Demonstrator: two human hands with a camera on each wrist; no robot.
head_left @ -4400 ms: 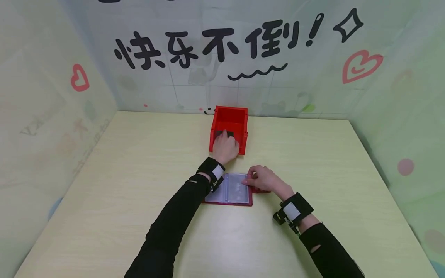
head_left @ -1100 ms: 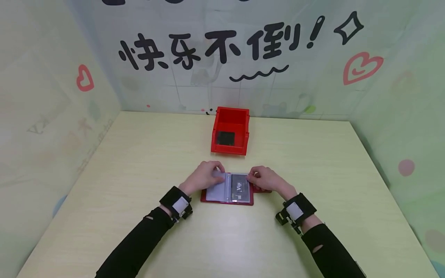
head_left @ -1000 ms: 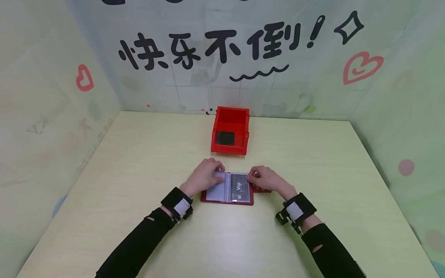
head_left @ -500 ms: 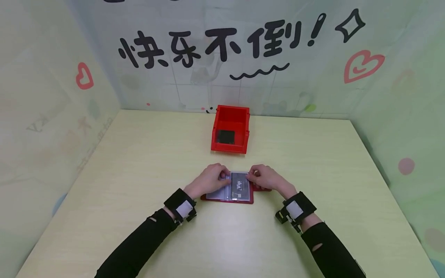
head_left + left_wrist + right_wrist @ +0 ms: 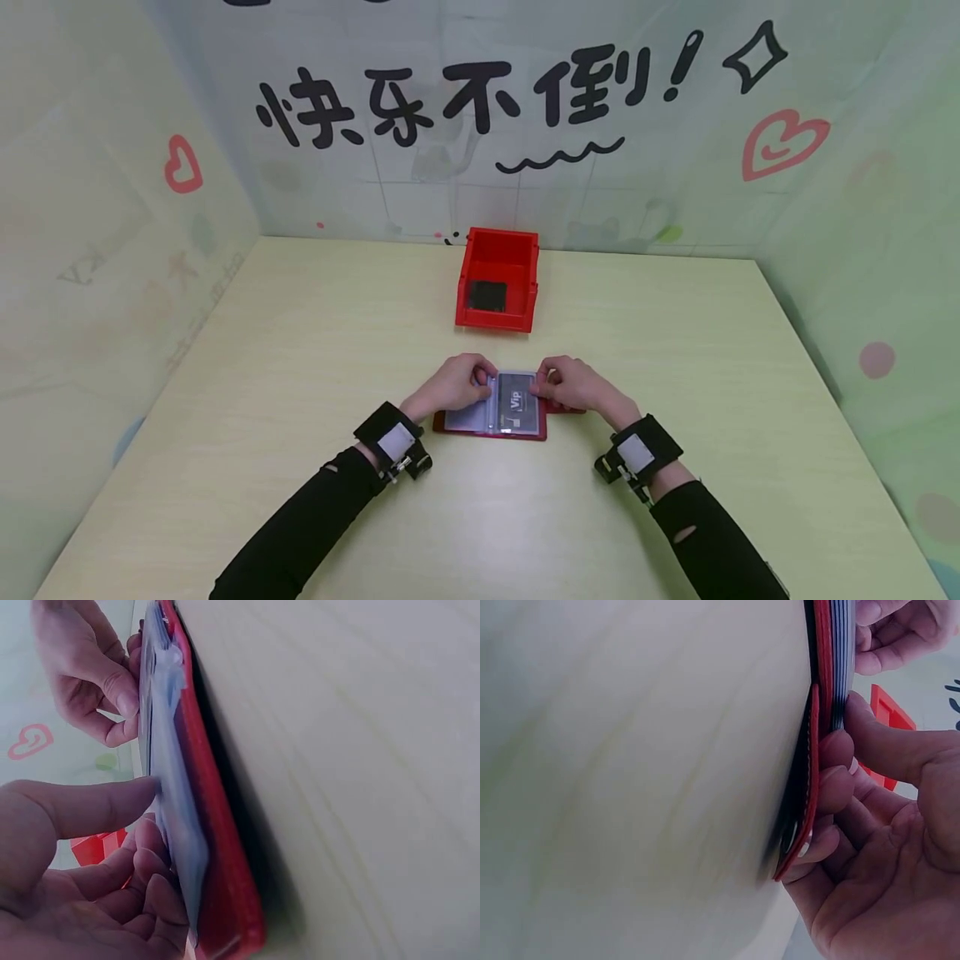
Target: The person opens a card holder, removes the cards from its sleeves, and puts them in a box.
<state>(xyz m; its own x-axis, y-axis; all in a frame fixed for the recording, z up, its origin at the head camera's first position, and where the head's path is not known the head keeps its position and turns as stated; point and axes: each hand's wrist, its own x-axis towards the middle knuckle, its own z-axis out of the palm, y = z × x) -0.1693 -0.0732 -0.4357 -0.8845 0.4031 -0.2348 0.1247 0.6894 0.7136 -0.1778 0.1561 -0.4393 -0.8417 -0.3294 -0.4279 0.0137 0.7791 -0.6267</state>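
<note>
Left hand [image 5: 455,387] grip pinches card holder [image 5: 491,414] sleeve; right hand [image 5: 573,385] grip pinches right edge.

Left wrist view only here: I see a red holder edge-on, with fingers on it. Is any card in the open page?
Observer: Yes. A dark card marked "Vip" sits in the right page of the holder.
Operator: How does the right hand grip?
Observer: The right hand has its thumb on the pages and its fingers curled under the red flap.
Operator: Any other cards?
Observer: A second card lies in the bin.
</note>
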